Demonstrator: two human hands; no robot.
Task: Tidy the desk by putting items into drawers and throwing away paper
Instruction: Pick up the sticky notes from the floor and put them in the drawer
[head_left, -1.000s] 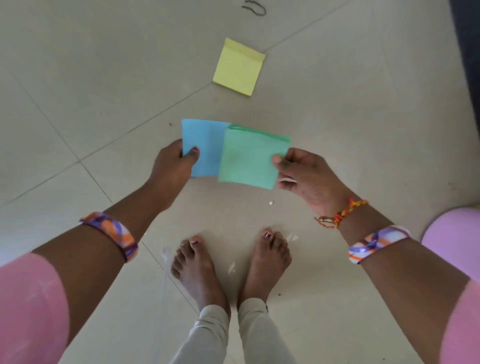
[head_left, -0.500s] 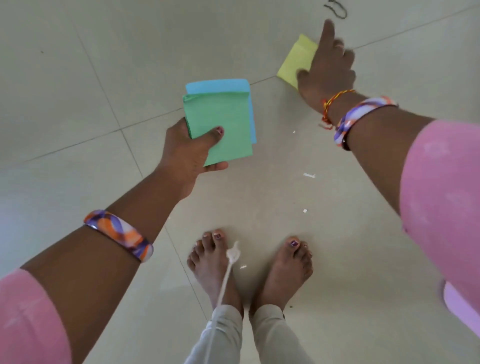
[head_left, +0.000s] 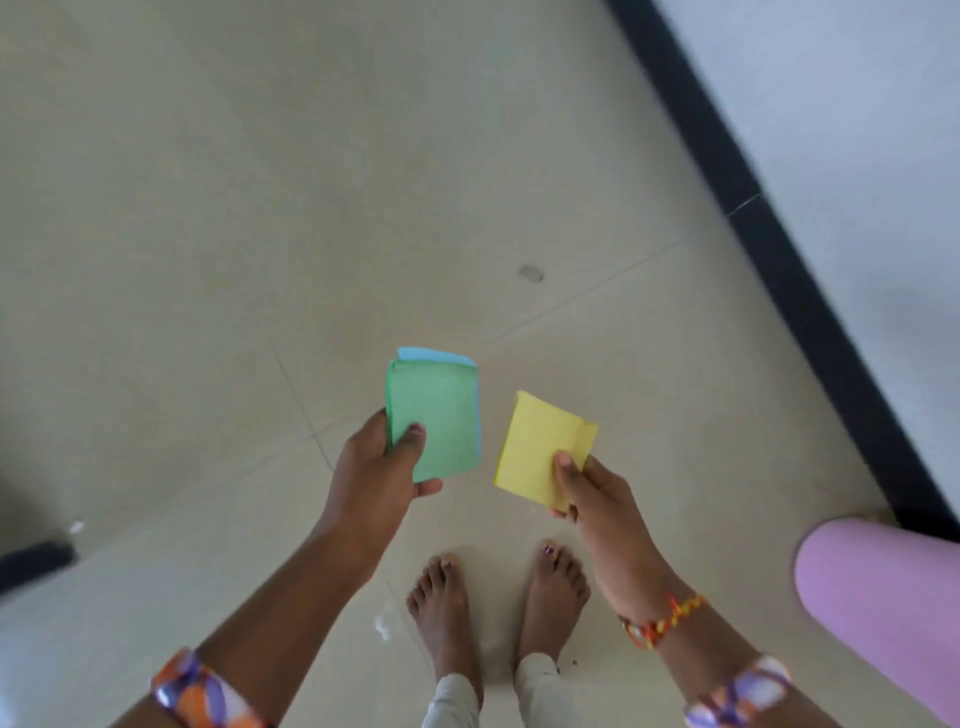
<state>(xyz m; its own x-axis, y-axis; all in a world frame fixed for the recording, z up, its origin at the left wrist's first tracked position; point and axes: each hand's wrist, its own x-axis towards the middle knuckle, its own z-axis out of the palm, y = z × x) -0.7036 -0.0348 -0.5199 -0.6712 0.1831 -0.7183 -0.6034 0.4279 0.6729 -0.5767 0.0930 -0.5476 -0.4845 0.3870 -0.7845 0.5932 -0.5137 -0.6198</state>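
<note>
Pinching green paper (head_left: 434, 415) left hand (head_left: 374, 478), yellow paper (head_left: 540, 447) right hand (head_left: 597, 499), seemingly.

No readable text, labels, numbers or signs anywhere; paper pads blank

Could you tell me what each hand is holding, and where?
Left hand grips green pad over blue pad by their lower-left corner; right hand pinches yellow pad's lower-right corner.
</note>
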